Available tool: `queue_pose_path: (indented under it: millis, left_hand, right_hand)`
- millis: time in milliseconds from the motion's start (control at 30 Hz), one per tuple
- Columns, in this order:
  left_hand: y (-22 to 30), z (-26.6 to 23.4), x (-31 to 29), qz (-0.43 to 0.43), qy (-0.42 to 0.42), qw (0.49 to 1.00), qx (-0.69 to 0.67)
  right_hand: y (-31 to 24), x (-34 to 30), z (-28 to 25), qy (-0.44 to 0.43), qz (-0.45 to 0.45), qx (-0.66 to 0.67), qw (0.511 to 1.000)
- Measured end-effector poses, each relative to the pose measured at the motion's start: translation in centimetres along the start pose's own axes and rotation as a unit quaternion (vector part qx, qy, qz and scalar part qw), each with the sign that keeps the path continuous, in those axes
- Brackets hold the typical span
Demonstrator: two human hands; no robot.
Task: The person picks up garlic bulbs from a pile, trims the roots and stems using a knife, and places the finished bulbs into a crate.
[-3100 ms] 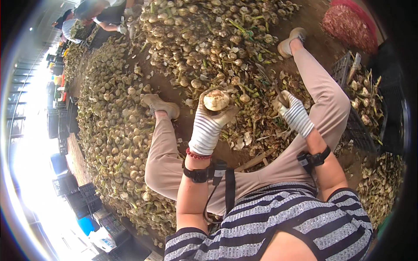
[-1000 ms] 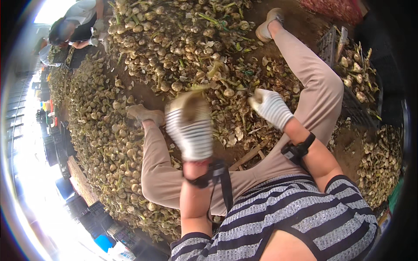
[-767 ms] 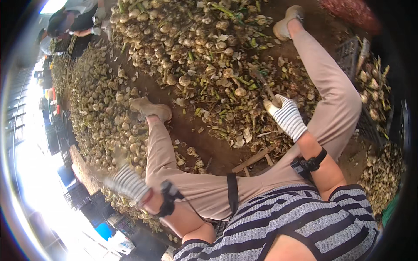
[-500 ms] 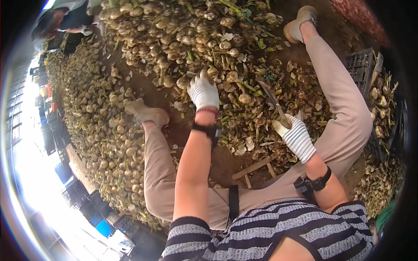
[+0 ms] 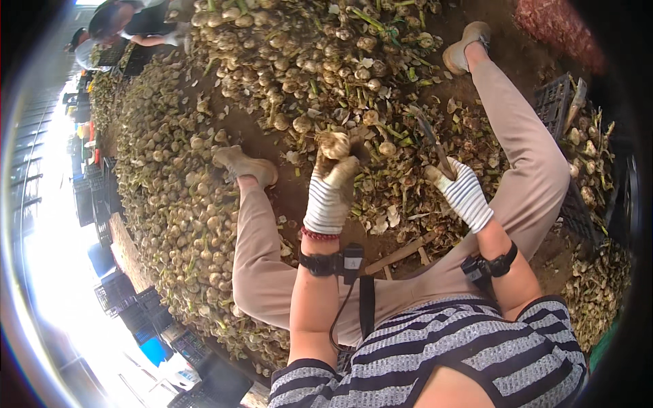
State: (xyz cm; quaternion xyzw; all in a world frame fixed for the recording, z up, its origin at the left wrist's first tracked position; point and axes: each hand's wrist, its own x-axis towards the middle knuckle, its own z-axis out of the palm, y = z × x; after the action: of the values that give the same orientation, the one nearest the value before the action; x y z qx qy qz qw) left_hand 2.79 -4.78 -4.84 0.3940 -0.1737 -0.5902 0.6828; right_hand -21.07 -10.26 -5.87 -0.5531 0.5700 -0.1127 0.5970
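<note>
A garlic bulb (image 5: 333, 145) with its roots showing is gripped in the fingers of my left hand (image 5: 330, 192), which wears a striped white glove. It is held up in front of the garlic heap (image 5: 286, 51). Over to the right, my gloved right hand (image 5: 462, 190) is closed round the handle of a knife (image 5: 431, 139). The blade points away from me and slightly left, apart from the bulb. Below the blade lie cut stalks and dry skins (image 5: 401, 190).
More garlic (image 5: 177, 204) is spread along the left. A black crate (image 5: 552, 102) stands beyond my right knee, with red mesh sacks (image 5: 554, 27) farther back. A piece of wood (image 5: 401, 255) lies between my legs. Another person (image 5: 129, 27) is at the far left.
My left hand has come back from the heap toward me, turned over, and now holds a garlic bulb. The knife in my right hand has tilted a little more upright.
</note>
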Motion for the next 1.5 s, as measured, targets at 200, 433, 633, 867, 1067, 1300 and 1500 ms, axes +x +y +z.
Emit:
queue_pose_path:
  millis: [200, 433, 633, 867, 1067, 1300, 1500]
  left_hand:
    - [2.7, 4.5, -4.5, -0.105, 0.045, 0.982, 0.148]
    - [0.7, 5.1, -4.7, -0.011, -0.043, 0.968, 0.246]
    - [1.6, 8.1, -6.1, -0.106, -0.018, 0.955, 0.275]
    - [1.9, 8.0, -7.0, -0.078, -0.112, 0.769, 0.624]
    - [0.9, 7.9, -7.0, -0.125, -0.09, 0.799, 0.582]
    - [-0.1, 3.8, -7.1, 0.06, -0.157, 0.823, 0.543]
    - [1.7, 6.9, -7.2, -0.119, -0.119, 0.773, 0.611]
  right_hand:
    - [-0.1, -1.0, -1.9, 0.127, -0.152, -0.181, 0.963]
    - [-2.1, -4.8, -1.4, 0.129, -0.29, -0.194, 0.928]
    - [-2.2, -6.4, -1.9, 0.172, -0.32, -0.161, 0.918]
    - [-4.3, -7.2, -0.9, 0.13, -0.399, -0.265, 0.868]
    - [-4.0, -6.5, -1.5, 0.107, -0.379, -0.29, 0.872]
    - [-4.8, -6.9, -0.6, 0.104, -0.388, -0.306, 0.863]
    - [-4.4, -6.1, -0.8, 0.097, -0.387, -0.317, 0.86]
